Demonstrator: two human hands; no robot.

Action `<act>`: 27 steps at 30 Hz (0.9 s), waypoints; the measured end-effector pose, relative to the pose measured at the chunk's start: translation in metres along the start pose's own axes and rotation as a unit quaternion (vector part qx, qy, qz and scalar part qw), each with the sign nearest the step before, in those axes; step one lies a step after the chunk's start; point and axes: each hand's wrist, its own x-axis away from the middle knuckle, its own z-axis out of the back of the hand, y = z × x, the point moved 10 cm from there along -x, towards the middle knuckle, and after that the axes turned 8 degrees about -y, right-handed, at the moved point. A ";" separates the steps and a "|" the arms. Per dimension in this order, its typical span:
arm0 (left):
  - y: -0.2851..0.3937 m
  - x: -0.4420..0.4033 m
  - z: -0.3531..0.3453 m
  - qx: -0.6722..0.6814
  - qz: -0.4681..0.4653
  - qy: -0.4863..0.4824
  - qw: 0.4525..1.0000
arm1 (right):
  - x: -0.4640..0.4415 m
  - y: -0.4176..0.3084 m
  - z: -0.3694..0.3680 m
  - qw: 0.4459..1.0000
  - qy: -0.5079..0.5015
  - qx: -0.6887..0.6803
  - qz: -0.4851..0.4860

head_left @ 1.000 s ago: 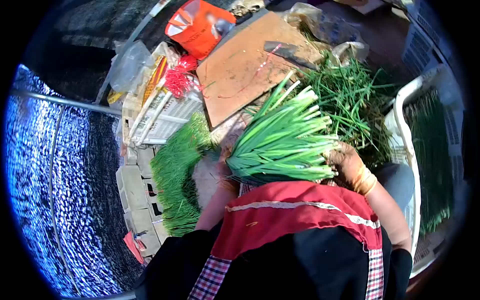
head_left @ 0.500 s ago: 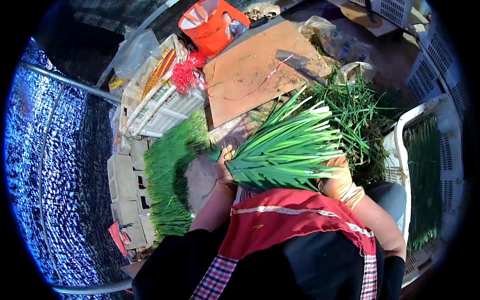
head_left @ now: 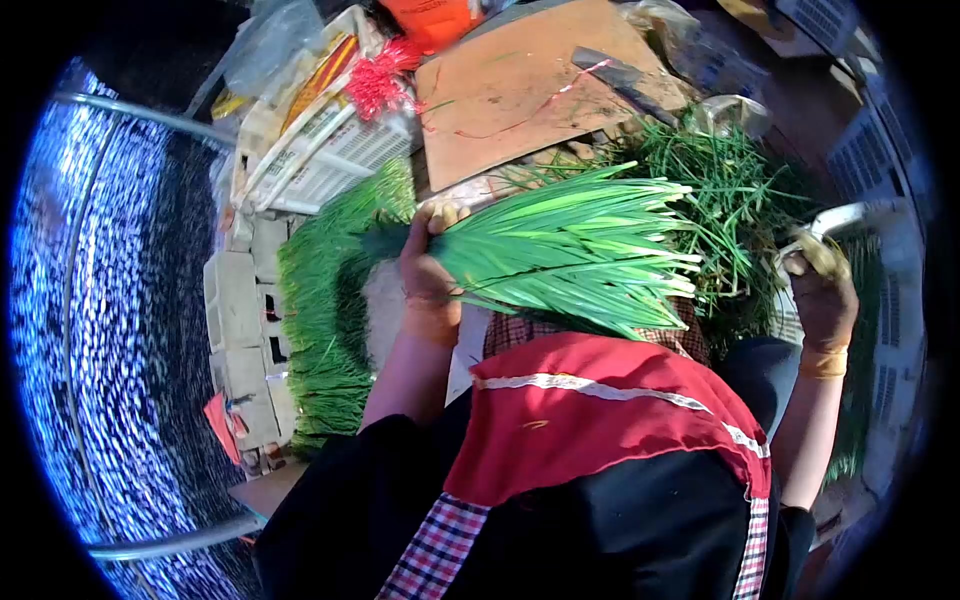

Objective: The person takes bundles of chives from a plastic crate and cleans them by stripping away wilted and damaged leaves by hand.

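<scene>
My left hand (head_left: 428, 250) is closed around the leafy end of a large bunch of green chives (head_left: 570, 245). The bunch lies sideways above my lap, its pale cut ends fanned out to the right. My right hand (head_left: 825, 300) is away from the bunch, beside the white crate (head_left: 862, 212) at the right. Its fingers look curled, and anything in them is too blurred to make out. To the left, more chives (head_left: 335, 320) lie in a long stacked row. A heap of loose green leaves (head_left: 725, 200) sits between the bunch and the white crate.
A brown board (head_left: 530, 100) at the back bears a dark flat blade (head_left: 625, 80). Red plastic strings (head_left: 380, 80) hang at a white crate (head_left: 335, 150) at the back left. Grey blocks (head_left: 240, 300) line the left side. An orange bag (head_left: 435, 20) stands behind.
My right hand has left the cut ends of the chives and moved right to the white crate. My left hand still holds the bunch. The view has shifted, so the background sits higher.
</scene>
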 end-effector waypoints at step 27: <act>-0.050 -0.148 -0.264 -0.738 0.087 -0.064 0.666 | -0.007 -0.003 -0.123 0.877 0.087 0.463 0.088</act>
